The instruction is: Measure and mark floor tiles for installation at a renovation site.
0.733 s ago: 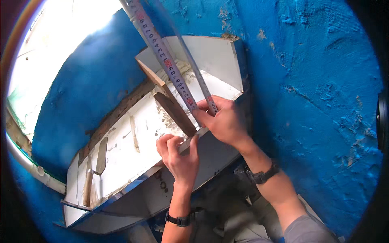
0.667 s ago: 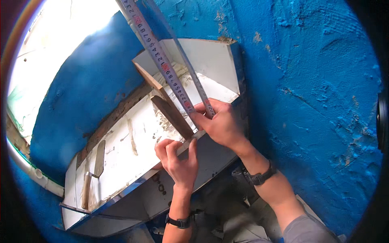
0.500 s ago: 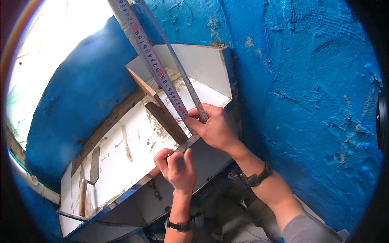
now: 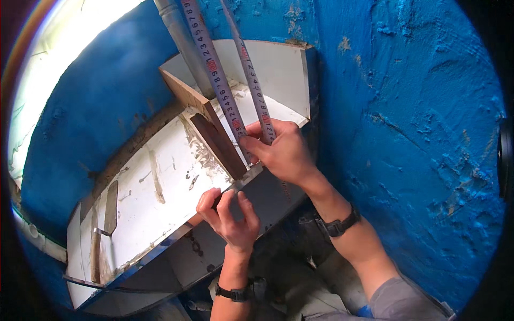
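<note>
My right hand (image 4: 281, 150) is closed around a tape measure (image 4: 217, 75), pinching its metal blade near the front edge of a white cabinet (image 4: 140, 216). From my fingers two stretches of the blade rise side by side toward the top of the view; its case is not in sight. My left hand (image 4: 229, 219) is held at that same front edge, left of and below the right one. Its fingers are curled, and a small dark bit shows between them that I cannot name. Just beyond stands an upright brown divider board (image 4: 217, 142), left of the tape.
A trowel (image 4: 111, 208) with a wooden handle lies at the cabinet's left end. Behind the divider a grey pipe (image 4: 182, 37) runs upward. Rough blue walls (image 4: 407, 134) close in on the right and back. A bright opening (image 4: 59, 59) is at upper left.
The view has shifted a little, so the cabinet sits further left and higher. The two tape stretches stand further apart and face me more. Both hands keep their places at the front edge.
</note>
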The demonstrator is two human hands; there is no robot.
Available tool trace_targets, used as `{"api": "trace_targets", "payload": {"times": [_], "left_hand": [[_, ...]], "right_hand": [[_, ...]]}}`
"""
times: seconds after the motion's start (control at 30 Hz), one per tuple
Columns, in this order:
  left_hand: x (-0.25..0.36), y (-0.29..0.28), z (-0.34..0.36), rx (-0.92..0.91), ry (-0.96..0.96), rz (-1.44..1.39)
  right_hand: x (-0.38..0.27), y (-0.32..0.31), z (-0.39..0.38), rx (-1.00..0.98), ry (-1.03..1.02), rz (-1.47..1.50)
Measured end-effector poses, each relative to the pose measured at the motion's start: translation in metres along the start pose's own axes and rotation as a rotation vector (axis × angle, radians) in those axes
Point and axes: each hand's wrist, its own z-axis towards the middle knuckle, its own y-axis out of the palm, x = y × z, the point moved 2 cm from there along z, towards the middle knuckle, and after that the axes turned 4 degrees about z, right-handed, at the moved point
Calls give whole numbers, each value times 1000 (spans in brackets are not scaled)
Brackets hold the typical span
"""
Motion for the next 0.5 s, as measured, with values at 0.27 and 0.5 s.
{"api": "trace_targets", "payload": {"times": [0.27, 0.5], "left_hand": [[0, 1, -1, 20, 14, 14], [1, 2, -1, 22, 19, 23]], "right_hand": [[0, 2, -2, -18, -34, 55], [3, 3, -2, -21, -14, 82]]}}
